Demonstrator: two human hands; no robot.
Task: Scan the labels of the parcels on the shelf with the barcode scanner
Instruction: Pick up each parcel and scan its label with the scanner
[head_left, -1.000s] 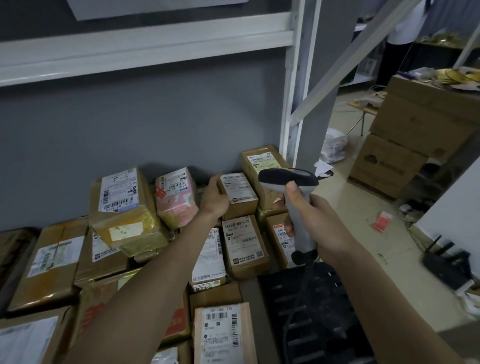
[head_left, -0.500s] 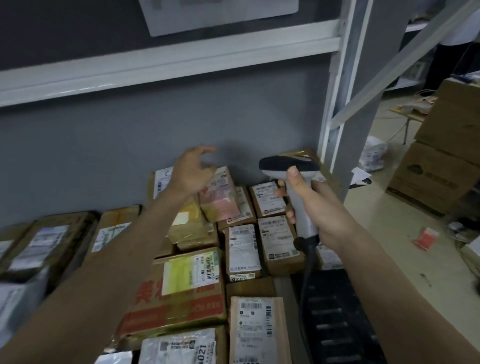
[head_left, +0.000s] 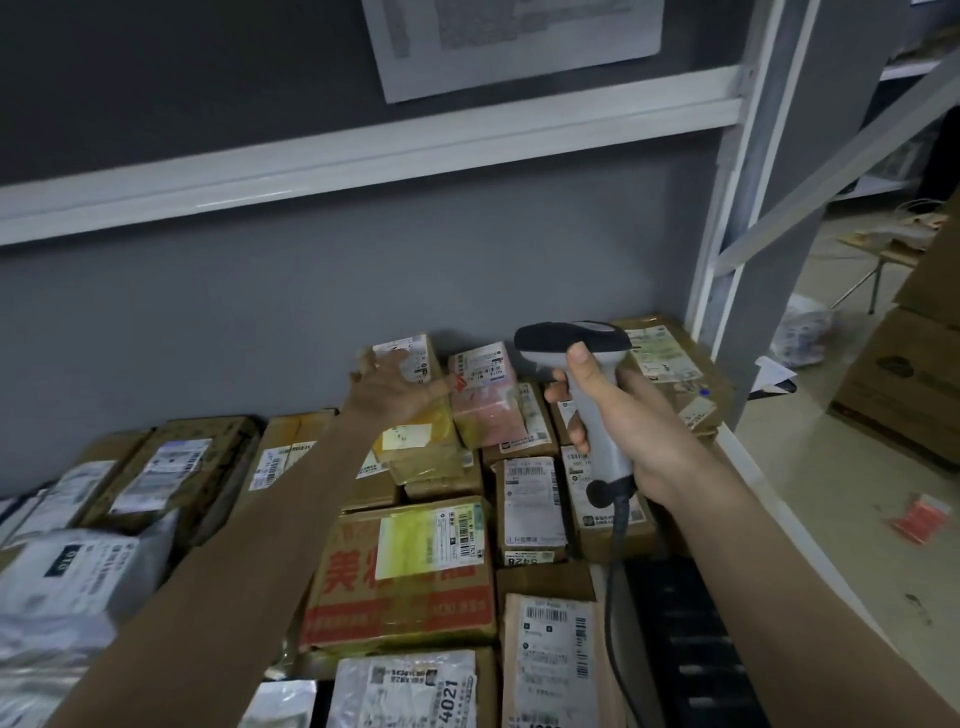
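Observation:
Several taped cardboard parcels with white barcode labels cover the shelf. My left hand (head_left: 390, 391) reaches to the back row and lies with spread fingers on the top of a yellow-taped parcel (head_left: 418, 449), partly covering its label. A pink-wrapped parcel (head_left: 485, 402) stands just to the right of it. My right hand (head_left: 636, 434) grips the handle of a grey barcode scanner (head_left: 571, 340), held upright above the right-hand parcels with its dark head pointing left toward the back row. The scanner's cable hangs down from the handle.
A white shelf beam (head_left: 363, 150) runs overhead and a white upright post (head_left: 748, 208) stands at the right. A black slatted crate (head_left: 685, 649) lies at the shelf's front right. Large cardboard boxes (head_left: 904, 384) and a red item (head_left: 922, 519) are on the floor to the right.
My left hand left a small brown parcel near the scanner, lifted, moved left and came down on the yellow-taped parcel. The view turned left and up. The scanner stayed in my right hand.

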